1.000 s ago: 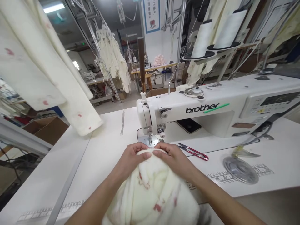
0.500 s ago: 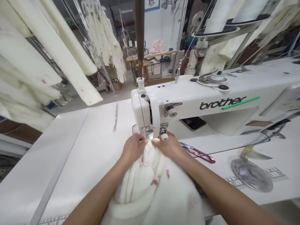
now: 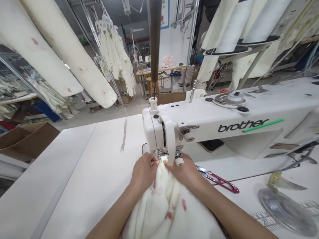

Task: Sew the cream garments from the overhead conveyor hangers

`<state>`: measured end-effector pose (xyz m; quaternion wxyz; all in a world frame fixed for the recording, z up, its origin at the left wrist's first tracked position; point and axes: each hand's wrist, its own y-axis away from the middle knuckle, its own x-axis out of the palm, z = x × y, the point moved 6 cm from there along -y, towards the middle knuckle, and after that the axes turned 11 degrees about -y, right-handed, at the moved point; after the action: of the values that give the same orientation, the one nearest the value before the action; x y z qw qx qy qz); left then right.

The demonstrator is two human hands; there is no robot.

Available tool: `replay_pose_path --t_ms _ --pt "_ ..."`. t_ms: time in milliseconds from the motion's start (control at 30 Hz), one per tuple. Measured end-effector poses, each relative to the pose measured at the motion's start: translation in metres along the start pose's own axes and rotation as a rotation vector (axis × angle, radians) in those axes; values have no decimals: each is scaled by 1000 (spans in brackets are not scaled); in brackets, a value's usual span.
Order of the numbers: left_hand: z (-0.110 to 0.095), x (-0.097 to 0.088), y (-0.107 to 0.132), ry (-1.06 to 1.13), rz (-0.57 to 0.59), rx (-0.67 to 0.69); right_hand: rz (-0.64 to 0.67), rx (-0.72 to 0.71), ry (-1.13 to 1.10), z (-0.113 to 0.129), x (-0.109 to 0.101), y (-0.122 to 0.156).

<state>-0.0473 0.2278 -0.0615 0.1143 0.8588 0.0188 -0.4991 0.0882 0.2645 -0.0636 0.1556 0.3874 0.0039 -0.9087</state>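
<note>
A cream fabric piece [image 3: 161,199] with red printed marks hangs in folds from the needle area of a white sewing machine [image 3: 204,116] down toward me. Just left of the presser foot [image 3: 160,154], my left hand [image 3: 146,171] pinches the fabric's edge between thumb and fingers. My right hand [image 3: 183,169] grips the same fabric on the right of the foot, its fingers partly hidden behind the machine head's thread guard and dial. A small lamp lights the cloth under the needle.
Red-handled thread snips [image 3: 219,181] lie right of my right hand. A dark phone [image 3: 211,145] rests beneath the machine arm. A clear plastic disc [image 3: 286,210] and a yellow-topped clear piece [image 3: 275,179] are at the right. Cream garments [image 3: 67,49] hang at left; a cardboard box [image 3: 27,139] stands below.
The view has tilted up and shifted left, so the machine and hands appear lower and farther right. Both hands keep their hold on the fabric by the needle.
</note>
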Motion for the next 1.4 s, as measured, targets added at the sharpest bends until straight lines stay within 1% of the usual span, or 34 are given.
replay_pose_path --t_ms 133,333,600,733,1100,1200,1267,1400 --pt "0 1 -2 -12 -9 8 -13 -34 11 2 -1 0" --pt "1 2 -3 -35 -54 42 -28 -44 54 -1 4 -2" --pt "-1 2 -4 -80 -69 28 -19 -75 110 1 6 -3" --pt "-2 1 -4 -97 -105 51 -25 -82 135 2 7 -4" --pt "0 4 -7 -213 -185 57 -51 -75 176 4 12 -6" --pt "1 3 -8 -185 -180 64 -48 -77 148 6 13 -7" --pt "1 1 -8 -121 -176 92 -50 -78 114 5 11 -5" --pt "4 0 -8 -2 -155 129 -29 -122 7 1 -3 2"
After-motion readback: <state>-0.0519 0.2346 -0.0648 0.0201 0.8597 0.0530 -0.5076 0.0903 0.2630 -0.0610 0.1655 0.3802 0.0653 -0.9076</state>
